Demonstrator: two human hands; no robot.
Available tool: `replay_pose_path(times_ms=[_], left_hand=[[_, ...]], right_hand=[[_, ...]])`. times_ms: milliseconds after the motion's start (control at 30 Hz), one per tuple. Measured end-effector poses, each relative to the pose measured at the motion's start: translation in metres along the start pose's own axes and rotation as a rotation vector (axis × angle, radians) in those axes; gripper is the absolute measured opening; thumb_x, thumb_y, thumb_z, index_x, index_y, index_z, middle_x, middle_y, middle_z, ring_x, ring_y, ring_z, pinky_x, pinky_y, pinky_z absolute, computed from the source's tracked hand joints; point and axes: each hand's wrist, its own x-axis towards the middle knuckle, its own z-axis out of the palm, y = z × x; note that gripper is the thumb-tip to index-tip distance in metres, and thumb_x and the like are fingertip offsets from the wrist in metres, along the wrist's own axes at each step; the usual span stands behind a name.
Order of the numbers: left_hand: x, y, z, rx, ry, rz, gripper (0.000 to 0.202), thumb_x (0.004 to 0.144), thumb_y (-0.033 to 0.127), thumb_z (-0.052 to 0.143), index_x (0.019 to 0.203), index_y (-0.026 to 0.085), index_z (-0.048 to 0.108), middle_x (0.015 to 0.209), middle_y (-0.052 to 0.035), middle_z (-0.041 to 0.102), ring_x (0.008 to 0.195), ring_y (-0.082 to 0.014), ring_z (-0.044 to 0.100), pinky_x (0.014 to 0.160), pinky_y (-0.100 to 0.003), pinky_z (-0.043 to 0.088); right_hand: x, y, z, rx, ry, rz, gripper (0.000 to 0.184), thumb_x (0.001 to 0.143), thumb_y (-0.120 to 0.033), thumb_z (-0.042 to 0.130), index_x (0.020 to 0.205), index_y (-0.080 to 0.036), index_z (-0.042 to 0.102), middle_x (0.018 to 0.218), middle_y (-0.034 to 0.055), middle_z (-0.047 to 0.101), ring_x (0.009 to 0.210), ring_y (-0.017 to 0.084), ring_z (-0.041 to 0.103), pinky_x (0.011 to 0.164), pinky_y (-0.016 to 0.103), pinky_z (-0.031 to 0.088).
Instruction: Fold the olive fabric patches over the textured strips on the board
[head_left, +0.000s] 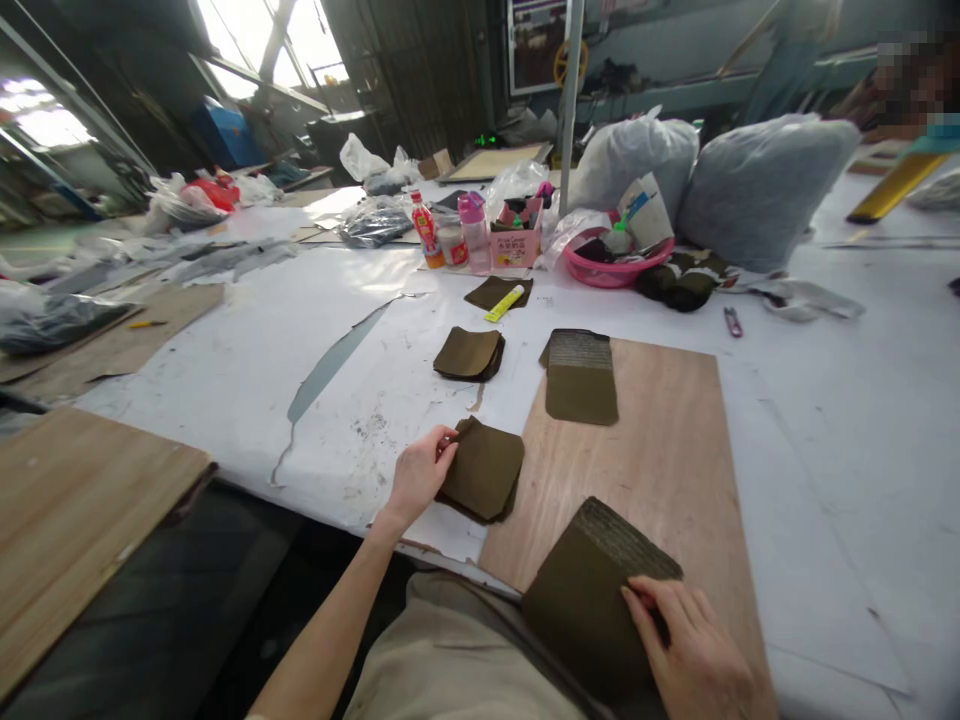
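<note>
My left hand point(421, 478) is closed in a pinch on the upper left corner of an olive fabric piece point(487, 465), the top one of a small stack with rounded corners. Near the table's front edge, my right hand point(696, 645) pinches the right side of a fanned stack of olive fabric pieces point(581, 590). Staggered edges form a striped band along the top of that stack. Farther up the wooden board lies another fanned olive stack point(583, 390), with a similar band. A smaller pile of olive pieces point(466, 353) sits beyond my left hand.
A plywood board point(667, 455) lies on the white-covered table point(825, 480). Behind are a yellow tube point(505, 303), a drink bottle point(426, 232), a pink box point(516, 245), a pink basin point(615, 268), thread snips point(733, 321) and stuffed plastic bags point(765, 190). A person is partly visible far right.
</note>
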Motion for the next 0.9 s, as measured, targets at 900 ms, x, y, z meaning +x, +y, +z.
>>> replay_pose_path(times_ms=[900], left_hand=[[-0.047,0.063,0.056,0.181,-0.217,0.779,0.018,0.095,0.023,0.047,0.1,0.02,0.065,0.095,-0.0055,0.063,0.09,-0.0187,0.056,0.081,-0.032,0.047]], right_hand=[[0.001,-0.031,-0.01,0.012,0.019,0.19,0.013,0.091,-0.022,0.059,0.091,-0.026,0.071,0.087,0.0025,0.062,0.083,0.015,0.054,0.073,0.026,0.045]])
